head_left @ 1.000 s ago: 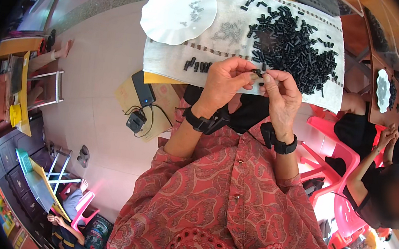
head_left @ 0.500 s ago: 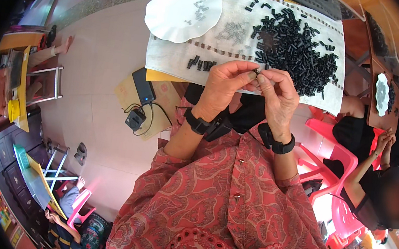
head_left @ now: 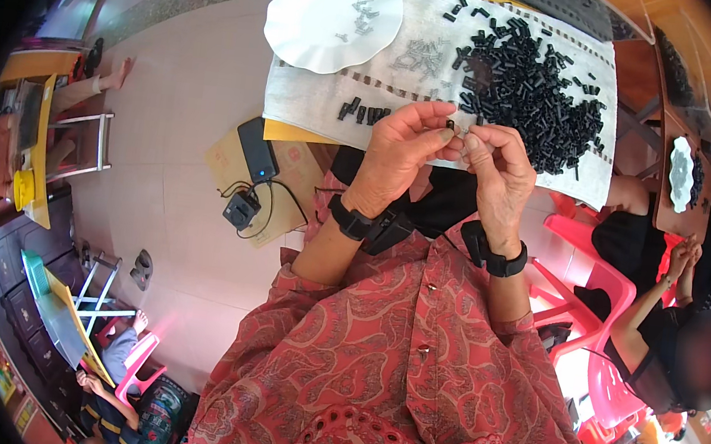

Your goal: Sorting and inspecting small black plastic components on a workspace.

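Note:
My left hand (head_left: 402,153) pinches a small black plastic piece (head_left: 450,124) between thumb and forefinger, over the near edge of the towel. Close beside it, my right hand (head_left: 500,172) is closed in a pinch on what looks like a tiny clear piece (head_left: 462,133), partly covered by the fingertips. Right beyond the hands spreads a big heap of black plastic pieces (head_left: 517,87). To the left of my left hand lies a short row of black pieces (head_left: 361,112). Small clear pieces (head_left: 420,56) lie loose in the towel's middle.
A white scalloped plate (head_left: 319,32) with a few clear pieces stands at the towel's (head_left: 299,99) far left. On the floor, a black power bank (head_left: 257,149) and a cabled black device (head_left: 242,208) rest on cardboard. A pink chair (head_left: 597,278) and a seated person (head_left: 673,333) are at right.
My fingertips, pressed together before, have drawn slightly apart, the right hand shifting a little to the right. The black piece now shows at my left fingertips.

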The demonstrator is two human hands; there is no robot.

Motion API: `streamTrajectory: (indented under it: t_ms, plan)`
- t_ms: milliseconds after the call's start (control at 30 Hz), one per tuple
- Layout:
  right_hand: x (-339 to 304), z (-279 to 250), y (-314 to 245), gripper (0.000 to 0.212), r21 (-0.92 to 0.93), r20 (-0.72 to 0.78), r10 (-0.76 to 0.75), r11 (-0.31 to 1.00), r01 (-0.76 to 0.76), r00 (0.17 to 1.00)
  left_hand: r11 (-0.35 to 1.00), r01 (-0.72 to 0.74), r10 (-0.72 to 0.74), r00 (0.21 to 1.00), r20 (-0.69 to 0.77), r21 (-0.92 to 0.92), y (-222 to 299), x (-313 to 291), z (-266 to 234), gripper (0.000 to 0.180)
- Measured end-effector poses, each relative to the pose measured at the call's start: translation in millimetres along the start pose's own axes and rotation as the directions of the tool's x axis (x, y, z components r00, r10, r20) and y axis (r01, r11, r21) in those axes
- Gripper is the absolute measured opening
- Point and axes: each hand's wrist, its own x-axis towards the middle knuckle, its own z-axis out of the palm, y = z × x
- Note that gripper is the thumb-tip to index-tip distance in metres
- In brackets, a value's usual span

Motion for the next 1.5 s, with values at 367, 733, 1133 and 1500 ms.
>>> streamTrajectory:
  t_ms: [367,733,1133,1500]
  plan:
    - [1.1,4.1,-2.6,0.008,-0.064,0.020,-0.056,0.996,0.057,0.998,0.997,-0.014,0.014,1.000,0.003,0.071,0.2,-1.4,-8.5,0.021]
    - [3.2,3.8,-0.5,0.009,-0.156,0.066,-0.122,0.979,0.131,0.990,0.984,-0.033,0.031,0.999,0.015,0.177,0.6,-1.5,-6.7,0.021]
    - [2.6,7.9,-5.0,0.013,-0.178,0.083,-0.160,0.969,0.173,0.984,0.981,-0.064,0.062,0.998,0.015,0.186,-2.3,-0.1,-8.5,0.021]
    - [2.2,7.1,-7.6,0.010,-0.222,0.113,-0.159,0.958,0.181,0.981,0.997,0.014,-0.014,1.000,-0.002,0.074,-2.4,1.2,-14.4,0.019]
